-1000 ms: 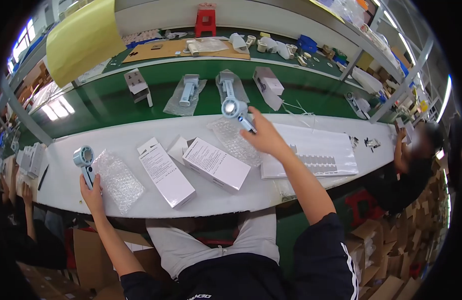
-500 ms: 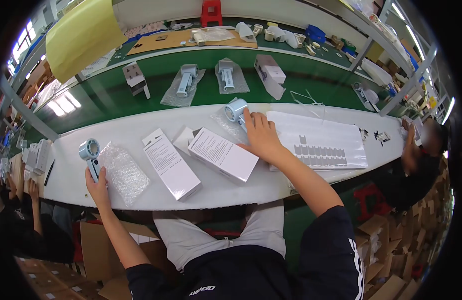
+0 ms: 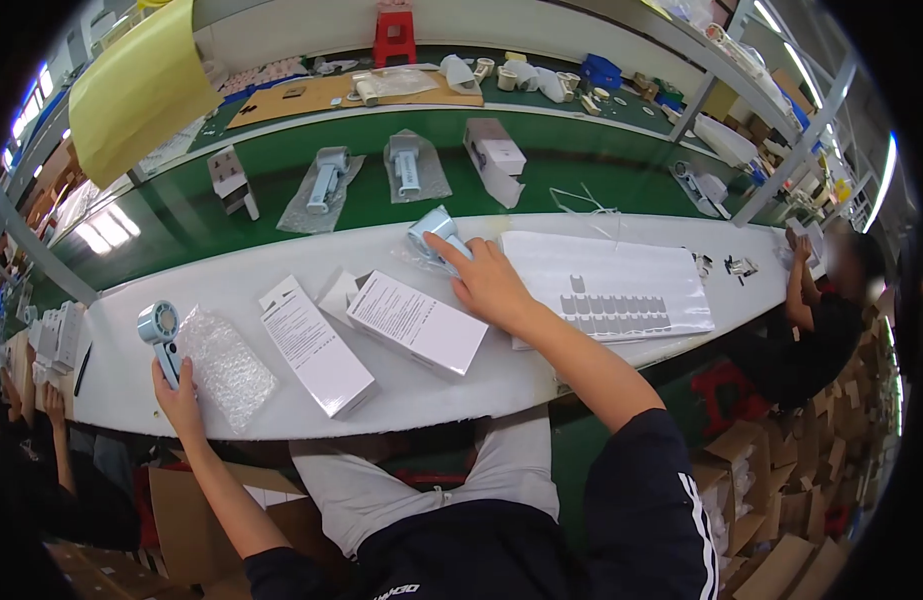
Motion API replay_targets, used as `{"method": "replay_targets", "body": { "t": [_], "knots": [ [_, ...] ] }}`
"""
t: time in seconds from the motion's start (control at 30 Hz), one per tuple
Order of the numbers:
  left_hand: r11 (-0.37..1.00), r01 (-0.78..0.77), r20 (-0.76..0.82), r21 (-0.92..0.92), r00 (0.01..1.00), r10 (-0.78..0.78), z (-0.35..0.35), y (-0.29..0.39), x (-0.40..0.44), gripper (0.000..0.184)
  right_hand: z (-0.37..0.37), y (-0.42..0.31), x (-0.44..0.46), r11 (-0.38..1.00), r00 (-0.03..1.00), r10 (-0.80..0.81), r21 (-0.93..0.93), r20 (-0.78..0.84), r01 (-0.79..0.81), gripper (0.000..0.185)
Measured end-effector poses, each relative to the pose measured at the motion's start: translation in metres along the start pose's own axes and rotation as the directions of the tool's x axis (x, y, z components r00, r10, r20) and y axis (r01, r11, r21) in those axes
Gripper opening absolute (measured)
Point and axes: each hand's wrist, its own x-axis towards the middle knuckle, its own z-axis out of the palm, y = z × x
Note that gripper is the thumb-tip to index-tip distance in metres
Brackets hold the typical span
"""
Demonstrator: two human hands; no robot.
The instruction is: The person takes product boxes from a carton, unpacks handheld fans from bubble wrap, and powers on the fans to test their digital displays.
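Observation:
At the left of the white work surface, my left hand is closed around the handle of a light-blue handheld fan, its round head up. Beside it lies a bubble-wrap bag. My right hand grips a second light-blue handheld fan beyond the boxes, fingers over its handle; part of the handle is hidden. Clear plastic shows under that fan. Between my hands lie two white printed boxes, a left box and a right box with its far-end flap open.
On the green bench behind are two bagged fans and two opened boxes. A sheet of grey stickers lies right. Co-workers sit at both sides; a red stool stands at the back.
The right-hand fan has turned, so its head now shows from the side instead of its ring face. My left hand still holds its fan. The whole view has shifted slightly.

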Motion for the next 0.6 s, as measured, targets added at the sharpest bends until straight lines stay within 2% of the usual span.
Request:
{"method": "replay_targets", "body": {
  "t": [0.1, 0.2, 0.3, 0.33, 0.4, 0.5, 0.53, 0.6],
  "knots": [
    [1.000, 0.006, -0.019, -0.022, 1.000, -0.007, 0.004, 0.003, -0.001, 0.033, -0.017, 0.010, 0.007, 0.996, 0.988, -0.060, 0.058, -0.139, 0.069, 0.072],
    [1.000, 0.016, -0.002, 0.002, 1.000, -0.016, -0.001, -0.008, 0.002, 0.034, -0.048, 0.040, 0.022, 0.997, 0.951, -0.047, 0.050, -0.306, 0.065, 0.071],
    [0.999, 0.015, -0.010, 0.032, 1.000, -0.014, -0.001, -0.010, 0.004, 0.034, -0.083, 0.099, 0.042, 0.987, 0.917, 0.131, 0.137, -0.377, -0.084, 0.074],
    [0.999, 0.030, -0.022, 0.033, 0.999, -0.029, -0.001, -0.010, 0.005, 0.035, -0.085, 0.129, 0.052, 0.987, 0.887, 0.153, 0.105, -0.435, -0.119, 0.073],
    [0.997, 0.065, -0.047, 0.032, 0.997, -0.063, -0.002, -0.015, 0.006, 0.035, -0.088, 0.181, 0.071, 0.925, 0.844, 0.379, 0.190, -0.380, -0.330, 0.072],
    [0.998, 0.012, -0.079, 0.055, 0.997, -0.007, -0.001, -0.026, 0.011, 0.036, -0.057, 0.261, 0.099, 0.859, 0.798, 0.510, 0.151, -0.322, -0.489, 0.072],
    [0.998, 0.053, -0.097, 0.025, 0.994, -0.051, 0.003, -0.016, 0.008, 0.035, -0.047, 0.278, 0.107, 0.847, 0.787, 0.525, 0.109, -0.325, -0.520, 0.072],
    [0.998, 0.048, -0.143, 0.041, 0.989, -0.041, 0.006, -0.015, 0.006, 0.035, -0.031, 0.300, 0.125, 0.819, 0.771, 0.549, 0.027, -0.323, -0.573, 0.072]
  ]
}}
